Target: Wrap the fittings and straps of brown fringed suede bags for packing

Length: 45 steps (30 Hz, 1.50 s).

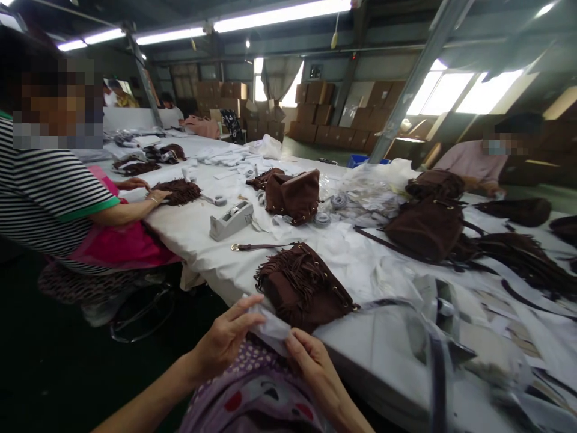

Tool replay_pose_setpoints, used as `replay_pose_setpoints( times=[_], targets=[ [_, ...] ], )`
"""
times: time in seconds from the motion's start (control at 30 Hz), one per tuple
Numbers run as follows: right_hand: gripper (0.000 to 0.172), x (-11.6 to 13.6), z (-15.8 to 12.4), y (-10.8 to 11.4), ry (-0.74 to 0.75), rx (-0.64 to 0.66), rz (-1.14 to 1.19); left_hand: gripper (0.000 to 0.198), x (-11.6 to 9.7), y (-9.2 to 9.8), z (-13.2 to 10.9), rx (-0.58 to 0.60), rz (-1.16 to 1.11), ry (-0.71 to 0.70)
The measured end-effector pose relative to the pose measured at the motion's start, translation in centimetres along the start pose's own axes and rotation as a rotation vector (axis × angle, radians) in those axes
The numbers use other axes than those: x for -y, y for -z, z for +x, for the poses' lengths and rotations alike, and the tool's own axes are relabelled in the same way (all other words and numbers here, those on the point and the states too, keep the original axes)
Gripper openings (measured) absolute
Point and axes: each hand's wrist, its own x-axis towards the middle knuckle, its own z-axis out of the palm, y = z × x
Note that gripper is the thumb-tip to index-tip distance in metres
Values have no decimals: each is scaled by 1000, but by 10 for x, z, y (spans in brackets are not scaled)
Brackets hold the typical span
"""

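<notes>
Between my two hands is a folded piece of thin white tissue paper [271, 328], held over my lap at the table's front edge. My left hand [229, 331] pinches its left end, fingers partly stretched along it. At the other end, my right hand [309, 355] grips the paper between thumb and fingers. Just beyond them a dark brown fringed handbag [311, 285] lies on the white table [198, 234], with gold eyelets along its edge. Its thin buckled strap [265, 246] stretches out behind it.
A grey tape dispenser [231, 221] stands left of centre. Behind it sits another brown bag [293, 195]. More brown bags [426, 228] and plastic wrapping [369, 201] lie to the right. A co-worker in stripes [58, 180] handles a fringed piece at left; another person [473, 159] sits across.
</notes>
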Motion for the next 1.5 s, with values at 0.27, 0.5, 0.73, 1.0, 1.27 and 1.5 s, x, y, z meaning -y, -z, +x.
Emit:
replay_pose_setpoints(
  times=[0.27,0.5,0.73,1.0,1.27,1.5],
  targets=[
    [51,2,2,2,31,-77,-121,29,5,-7,-1,44,-35,26],
    [37,7,3,3,86,-89,-382,30,-3,10,4,207,210,122],
    [36,23,9,3,141,123,-488,30,-33,44,50,439,-37,240],
    [35,33,12,20,186,-59,-330,28,-26,11,64,122,-1263,786],
    [59,17,14,-22,207,-355,157,34,-43,-37,61,-637,-2114,887],
    [46,32,13,24,303,-290,-164,38,-32,-41,57,-405,-1663,867]
  ],
)
